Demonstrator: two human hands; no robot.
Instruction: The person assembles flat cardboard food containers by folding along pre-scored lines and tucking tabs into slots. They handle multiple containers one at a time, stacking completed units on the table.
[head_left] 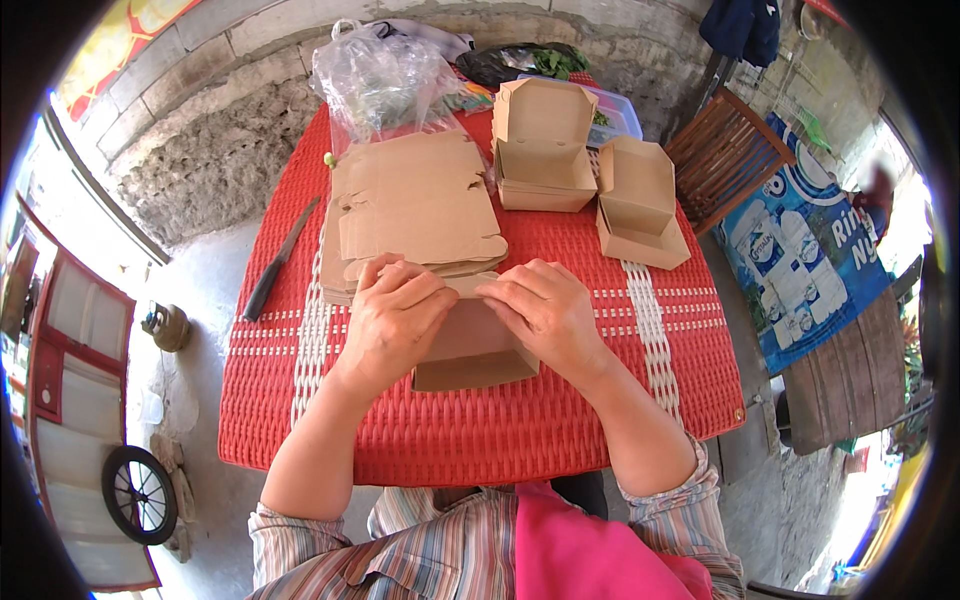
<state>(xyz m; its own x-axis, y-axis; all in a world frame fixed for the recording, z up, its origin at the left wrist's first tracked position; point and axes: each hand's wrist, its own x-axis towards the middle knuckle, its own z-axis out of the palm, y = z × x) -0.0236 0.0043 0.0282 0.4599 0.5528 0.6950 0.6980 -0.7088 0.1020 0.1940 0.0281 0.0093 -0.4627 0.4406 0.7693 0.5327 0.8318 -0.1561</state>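
Observation:
A brown cardboard food box (476,372) stands partly folded near the front of the red woven table, its lid raised at the far side. My left hand (398,310) grips the lid's upper left edge with bent fingers. At the upper right edge my right hand (545,308) pinches the same lid between thumb and fingers. Both hands cover the lid's corners, so its side flaps are hidden. Just beyond lies a stack of flat, unfolded cardboard boxes (415,205). Two groups of folded boxes stand open to the right, a taller stack (545,150) and a lower box (640,205).
A dark-handled knife (280,262) lies on the red table (430,440) left of the flat stack. Behind sit a clear plastic bag (385,80), a black bag with green leaves (525,62) and a plastic container (620,115). A wooden chair (728,155) stands at the right.

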